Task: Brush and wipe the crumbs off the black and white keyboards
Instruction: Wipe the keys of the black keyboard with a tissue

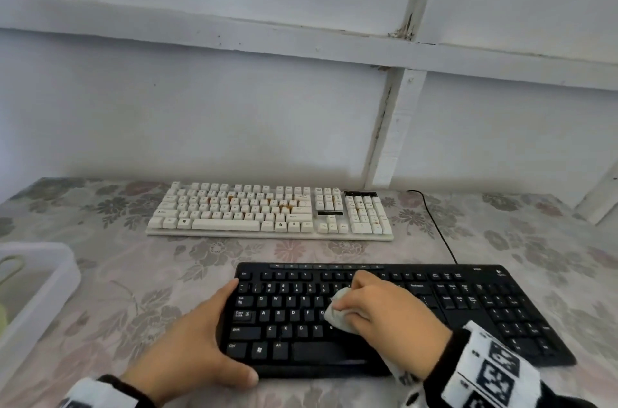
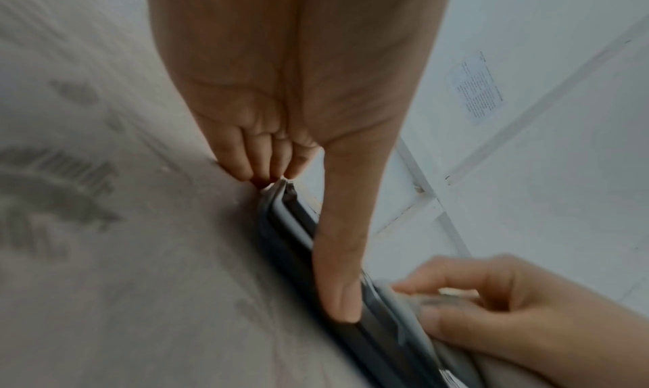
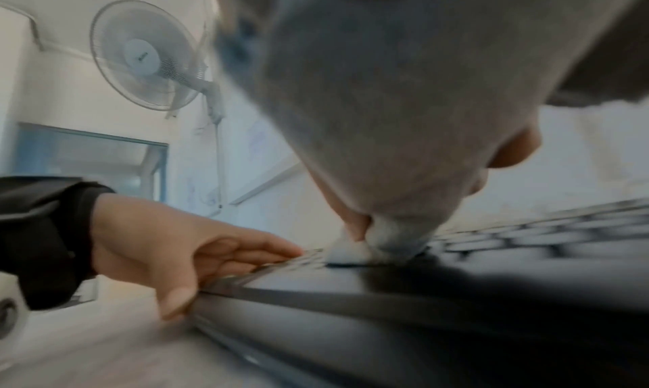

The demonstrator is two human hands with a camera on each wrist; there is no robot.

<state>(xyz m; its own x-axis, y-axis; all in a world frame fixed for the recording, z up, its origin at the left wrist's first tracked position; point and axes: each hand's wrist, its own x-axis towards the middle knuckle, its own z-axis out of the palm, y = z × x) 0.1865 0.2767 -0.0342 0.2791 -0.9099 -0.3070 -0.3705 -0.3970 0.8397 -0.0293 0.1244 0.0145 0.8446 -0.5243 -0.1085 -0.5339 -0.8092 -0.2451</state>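
The black keyboard point(image 1: 485, 304) lies near me on the floral tablecloth. My left hand point(image 1: 204, 337) braces its left end, with the thumb point(image 2: 337, 283) along the front edge and straight fingers point(image 3: 253, 248) over the left side. My right hand point(image 1: 384, 310) grips a bunched white cloth point(image 1: 337, 317) and presses it on the middle letter keys. In the right wrist view the cloth point(image 3: 369, 88) fills the frame and touches the keys at its tip. The white keyboard point(image 1: 267, 210) lies farther back with orange crumbs point(image 1: 284, 207) among its keys.
A translucent plastic bin point(image 1: 33, 290) stands at the table's left edge. A black cable point(image 1: 438, 230) runs from the black keyboard back toward the wall. The tablecloth point(image 1: 133, 273) covers the whole table. A wall fan point(image 3: 147, 55) hangs off to the left.
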